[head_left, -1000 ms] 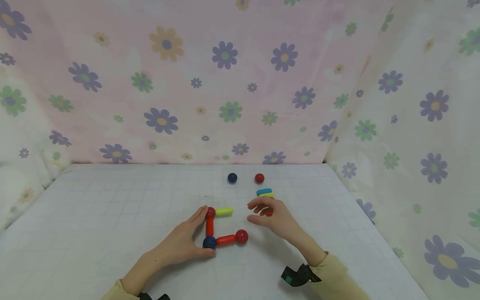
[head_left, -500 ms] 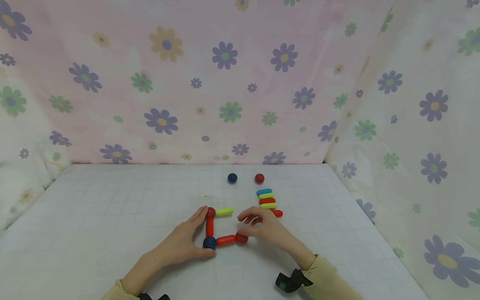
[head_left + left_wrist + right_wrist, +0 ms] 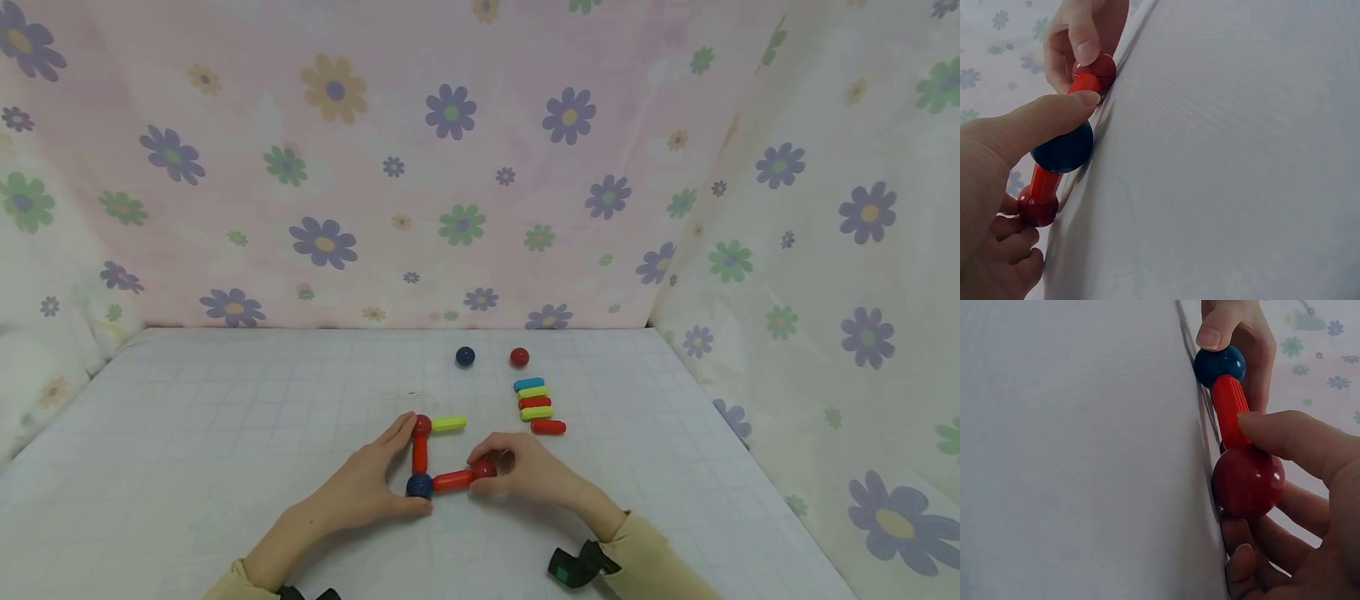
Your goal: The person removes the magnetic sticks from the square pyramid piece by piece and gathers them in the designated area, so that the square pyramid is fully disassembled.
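Five loose rods (image 3: 535,402) lie beyond the right hand (image 3: 534,471).

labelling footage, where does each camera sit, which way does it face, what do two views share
Head: on the person's head, facing forward and down at the white tabletop; bare left hand, bare right hand and tan sleeves show.
Left wrist: on that wrist, facing the glossy dark blue plastic-looking ball; left hand large, right hand beyond.
Right wrist: on that wrist, facing the glossy red plastic-looking ball; right hand large, left hand beyond.
Shared: both wrist views show those balls and the ribbed red rod between.
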Tool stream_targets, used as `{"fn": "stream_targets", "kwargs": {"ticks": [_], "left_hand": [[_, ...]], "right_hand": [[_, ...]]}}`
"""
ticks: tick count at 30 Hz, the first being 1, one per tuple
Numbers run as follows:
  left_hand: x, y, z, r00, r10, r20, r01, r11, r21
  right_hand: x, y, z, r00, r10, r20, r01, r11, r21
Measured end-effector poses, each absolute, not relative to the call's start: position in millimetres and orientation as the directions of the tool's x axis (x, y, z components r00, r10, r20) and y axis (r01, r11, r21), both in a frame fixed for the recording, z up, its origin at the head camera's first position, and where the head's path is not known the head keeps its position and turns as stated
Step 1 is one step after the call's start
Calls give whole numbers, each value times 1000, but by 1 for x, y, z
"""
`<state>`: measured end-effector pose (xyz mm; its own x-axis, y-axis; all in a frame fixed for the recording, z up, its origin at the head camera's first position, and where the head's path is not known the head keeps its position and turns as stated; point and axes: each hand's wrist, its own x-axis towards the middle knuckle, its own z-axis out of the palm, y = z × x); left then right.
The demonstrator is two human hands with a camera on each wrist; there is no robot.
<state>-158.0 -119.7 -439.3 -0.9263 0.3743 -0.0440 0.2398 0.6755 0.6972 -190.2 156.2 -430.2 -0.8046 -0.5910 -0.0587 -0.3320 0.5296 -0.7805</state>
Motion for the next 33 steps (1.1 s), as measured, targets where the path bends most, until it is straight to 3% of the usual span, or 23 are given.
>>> {"fn": "stream_targets", "kwargs": {"ticks": [13, 33], "left_hand": [[-158, -119, -438, -927, 372, -51, 233, 675, 700], [-158, -118, -436, -928, 366, -72, 215, 682, 699]], "right_hand": [[-189, 156, -437, -779, -627, -19, -377, 492, -784], [-189, 155, -439, -808, -590, -17, -359, 514, -779]]}}
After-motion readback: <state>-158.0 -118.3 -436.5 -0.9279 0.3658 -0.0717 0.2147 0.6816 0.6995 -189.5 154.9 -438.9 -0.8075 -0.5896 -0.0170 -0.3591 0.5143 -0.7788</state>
